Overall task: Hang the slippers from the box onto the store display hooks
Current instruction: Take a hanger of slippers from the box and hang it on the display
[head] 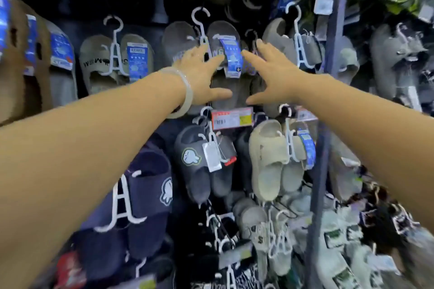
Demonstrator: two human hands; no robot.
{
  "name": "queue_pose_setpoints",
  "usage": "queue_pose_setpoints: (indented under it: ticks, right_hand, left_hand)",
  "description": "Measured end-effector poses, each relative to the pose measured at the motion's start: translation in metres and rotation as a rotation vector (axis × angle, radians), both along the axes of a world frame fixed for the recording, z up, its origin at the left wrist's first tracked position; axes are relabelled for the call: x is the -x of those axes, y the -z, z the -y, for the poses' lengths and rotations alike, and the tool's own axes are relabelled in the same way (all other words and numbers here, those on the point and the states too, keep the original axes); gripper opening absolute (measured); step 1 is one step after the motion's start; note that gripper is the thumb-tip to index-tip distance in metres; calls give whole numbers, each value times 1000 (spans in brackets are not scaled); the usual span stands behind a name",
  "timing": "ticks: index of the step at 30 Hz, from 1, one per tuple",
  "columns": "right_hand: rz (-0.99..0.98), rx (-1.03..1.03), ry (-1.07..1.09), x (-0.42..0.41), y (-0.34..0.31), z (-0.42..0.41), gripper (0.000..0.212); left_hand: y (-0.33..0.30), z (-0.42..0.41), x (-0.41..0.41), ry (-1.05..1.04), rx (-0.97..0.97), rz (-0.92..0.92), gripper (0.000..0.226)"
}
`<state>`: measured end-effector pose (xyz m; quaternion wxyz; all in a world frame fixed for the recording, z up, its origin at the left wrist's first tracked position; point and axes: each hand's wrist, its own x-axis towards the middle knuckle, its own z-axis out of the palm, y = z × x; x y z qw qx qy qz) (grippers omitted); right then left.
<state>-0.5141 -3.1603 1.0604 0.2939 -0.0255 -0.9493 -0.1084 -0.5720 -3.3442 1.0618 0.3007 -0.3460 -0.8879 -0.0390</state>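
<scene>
Item 1: my left hand (pixel 203 75), raised to the display wall, fingers spread and released, palm laid against the grey slippers (pixel 223 82) from the left side. A pale bangle (pixel 182 91) sits on that wrist.

Item 2: my right hand (pixel 273 75), fingers likewise spread and released, at the right side of the same pair, thumb low near the soles. I cannot tell how firmly either hand presses.

Item 3: the grey slippers, one pair, hanging toes-down between my two hands on a white hanger (pixel 201 23) whose hook points upward. A blue tag (pixel 231 57) wraps the strap of the right slipper.

Item 4: a red and yellow price label (pixel 232 118), just below that pair.

Item 5: beige slippers (pixel 115 63) on their own white hanger, left of my left hand, lettering on the strap.

Item 6: dark grey slippers (pixel 199 166) with a round badge, below the price label.

Item 7: cream slippers (pixel 274 159), lower right of centre, blue tag attached.

Item 8: navy slippers (pixel 145 197), lower left, partly behind my left forearm.
</scene>
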Motion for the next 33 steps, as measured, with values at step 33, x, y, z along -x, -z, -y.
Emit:
queue_pose_setpoints:
  ticks: [33]
  right_hand:
    - [1317,662,132,-224,685,39,93]
  left_hand:
    - [688,70,-221,-243,391,1447,78]
